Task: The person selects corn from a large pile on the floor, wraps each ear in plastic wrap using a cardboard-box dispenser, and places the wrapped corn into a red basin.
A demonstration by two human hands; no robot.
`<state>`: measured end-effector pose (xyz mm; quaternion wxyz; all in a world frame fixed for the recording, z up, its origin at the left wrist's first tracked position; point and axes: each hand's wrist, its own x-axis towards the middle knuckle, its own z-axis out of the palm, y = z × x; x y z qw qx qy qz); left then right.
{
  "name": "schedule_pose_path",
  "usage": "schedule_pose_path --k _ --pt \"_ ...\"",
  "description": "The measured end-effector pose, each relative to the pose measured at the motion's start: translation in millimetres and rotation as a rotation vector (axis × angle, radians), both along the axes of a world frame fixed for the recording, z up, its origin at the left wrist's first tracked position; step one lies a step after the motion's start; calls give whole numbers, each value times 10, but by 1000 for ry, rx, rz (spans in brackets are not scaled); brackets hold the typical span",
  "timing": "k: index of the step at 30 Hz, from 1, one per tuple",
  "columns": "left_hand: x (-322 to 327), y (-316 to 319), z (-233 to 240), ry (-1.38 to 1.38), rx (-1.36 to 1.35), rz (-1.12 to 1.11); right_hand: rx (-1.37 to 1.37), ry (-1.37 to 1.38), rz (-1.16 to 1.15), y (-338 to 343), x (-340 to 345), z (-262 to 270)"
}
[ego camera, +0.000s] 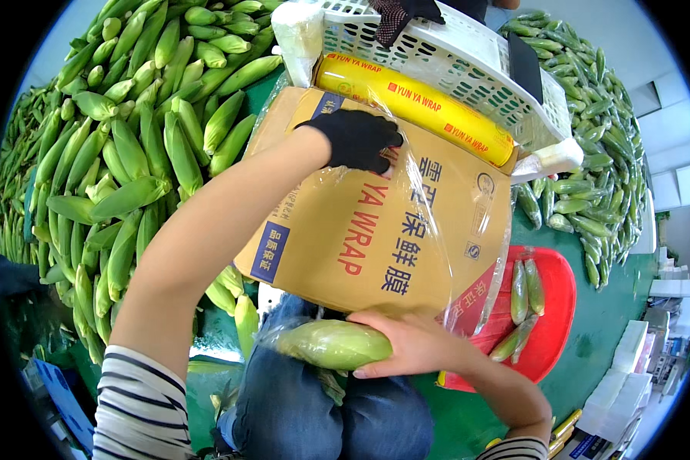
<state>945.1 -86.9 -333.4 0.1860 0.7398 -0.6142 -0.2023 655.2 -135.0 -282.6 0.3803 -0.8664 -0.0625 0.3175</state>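
Observation:
My right hand point(417, 345) is bare and grips a green ear of corn in its husk point(339, 345) by one end. Shiny clear film covers the ear, which lies sideways above my lap. My left hand point(359, 141), in a black fingerless glove, rests on the printed cardboard sheet point(322, 230). Clear plastic film point(437, 230) stretches over the cardboard and wrinkles under the left hand; whether those fingers pinch it is unclear. A yellow roll of cling wrap point(414, 103) lies across the far end of the cardboard, against an upturned white plastic basket point(466, 69).
Unwrapped corn ears point(138, 149) form a large heap at left. Film-wrapped ears point(592, 138) are piled at far right. Beside my right forearm, a red plastic scoop point(558, 339) holds several ears. Another person's dark dotted glove point(397, 20) touches the basket's far side.

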Motion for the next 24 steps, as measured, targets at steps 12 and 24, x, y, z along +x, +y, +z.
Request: schedule_pose_path --k 12,24 --pt "-1463 374 360 2136 -781 279 2220 864 -559 252 10 -403" --pt "-1020 655 9 1959 -1142 333 2013 660 -659 313 -113 -599"
